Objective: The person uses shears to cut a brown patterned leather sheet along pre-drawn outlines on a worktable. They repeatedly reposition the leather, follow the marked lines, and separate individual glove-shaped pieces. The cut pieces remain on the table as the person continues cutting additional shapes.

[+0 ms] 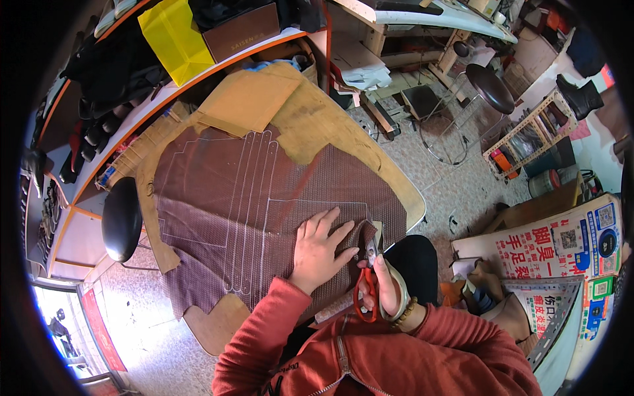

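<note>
Brown sheet (198,191) w/ white lines (317,200) lies spread on the wooden surface (337,129), red-handled scissors (369,280) at its near-R part in R hand (391,290), L hand (319,249) pressed flat, fingers apart, so prob. best to hold it taut & snip slowly, blades clear of L hand.

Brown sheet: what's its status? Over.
Left hand spread on brown sheet. Right hand holding red-handled scissors at its edge. Left thumb close to the blades.

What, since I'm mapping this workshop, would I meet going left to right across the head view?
Black stool seat, left hand, right hand holding red-handled scissors, brown stool seat, black boot.
</note>
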Tool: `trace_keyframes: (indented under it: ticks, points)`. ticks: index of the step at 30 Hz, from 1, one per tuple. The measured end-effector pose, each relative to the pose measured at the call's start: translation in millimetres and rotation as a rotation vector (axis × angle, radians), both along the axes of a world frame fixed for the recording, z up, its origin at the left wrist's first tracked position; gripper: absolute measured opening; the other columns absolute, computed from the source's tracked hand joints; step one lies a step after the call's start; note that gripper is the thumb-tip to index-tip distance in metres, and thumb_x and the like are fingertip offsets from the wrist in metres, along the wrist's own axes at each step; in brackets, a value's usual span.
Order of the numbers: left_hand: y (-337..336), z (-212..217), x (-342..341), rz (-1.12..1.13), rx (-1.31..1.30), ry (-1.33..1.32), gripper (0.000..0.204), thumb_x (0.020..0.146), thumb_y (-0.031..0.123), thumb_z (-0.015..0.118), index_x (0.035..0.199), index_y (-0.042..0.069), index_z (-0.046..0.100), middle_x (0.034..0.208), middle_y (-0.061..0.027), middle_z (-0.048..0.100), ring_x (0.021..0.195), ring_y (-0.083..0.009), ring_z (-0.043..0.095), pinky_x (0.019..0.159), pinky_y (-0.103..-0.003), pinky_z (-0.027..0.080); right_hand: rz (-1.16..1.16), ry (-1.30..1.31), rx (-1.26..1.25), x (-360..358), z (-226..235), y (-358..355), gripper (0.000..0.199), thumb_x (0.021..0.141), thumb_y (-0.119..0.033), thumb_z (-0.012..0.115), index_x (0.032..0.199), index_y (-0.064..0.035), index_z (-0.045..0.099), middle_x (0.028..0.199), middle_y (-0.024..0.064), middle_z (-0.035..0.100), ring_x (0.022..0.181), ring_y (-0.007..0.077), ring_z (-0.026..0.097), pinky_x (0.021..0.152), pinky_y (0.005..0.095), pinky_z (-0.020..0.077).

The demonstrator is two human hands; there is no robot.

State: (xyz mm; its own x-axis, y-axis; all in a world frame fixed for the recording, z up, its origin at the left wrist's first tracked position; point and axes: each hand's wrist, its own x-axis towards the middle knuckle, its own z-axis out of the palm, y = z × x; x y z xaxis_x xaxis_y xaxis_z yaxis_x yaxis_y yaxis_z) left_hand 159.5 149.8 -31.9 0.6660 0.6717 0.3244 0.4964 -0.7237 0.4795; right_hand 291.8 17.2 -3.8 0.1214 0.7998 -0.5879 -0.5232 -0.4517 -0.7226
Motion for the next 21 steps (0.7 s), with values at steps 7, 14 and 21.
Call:
trace_keyframes:
  ticks: [7,14,21]
  points:
    - [-0.4,-0.8,0.7,0.007,0.011,0.021,0.053,0.076,0.035,0.073,0.125,0.017,0.063,0.139,-0.0116,0.046,0.125,-0.0327,0.042,0.103,-0.047,0.035,-0.024,-0.022,0.016,-4.8,0.9,0.5,0.062,0.099,-0.057,0.038,0.117,0.0018,0.047,0.063,0.0037,0.049,0.041,0.0108,0.042,0.038,0.0262,0.0359]
    - [0.3,-1.6,1.7,0.002,0.029,0.076,0.057,0.079,0.037,0.069,0.131,0.017,0.058,0.144,-0.0132,0.042,0.131,-0.0342,0.038,0.108,-0.052,0.029,0.02,-0.107,0.012,-4.2,3.6,1.3,0.059,0.1,-0.057,0.035,0.115,-0.0014,0.047,0.063,0.0034,0.047,0.042,0.0109,0.041,0.041,0.0266,0.036]
    - [0.4,-1.4,2.6,0.008,0.018,0.112,0.059,0.079,0.038,0.068,0.133,0.017,0.056,0.146,-0.0137,0.039,0.134,-0.0354,0.035,0.111,-0.056,0.024,0.028,-0.124,-0.003,-5.2,5.9,2.0,0.059,0.1,-0.058,0.033,0.116,-0.0026,0.047,0.064,0.0036,0.046,0.043,0.0114,0.04,0.043,0.027,0.0366]
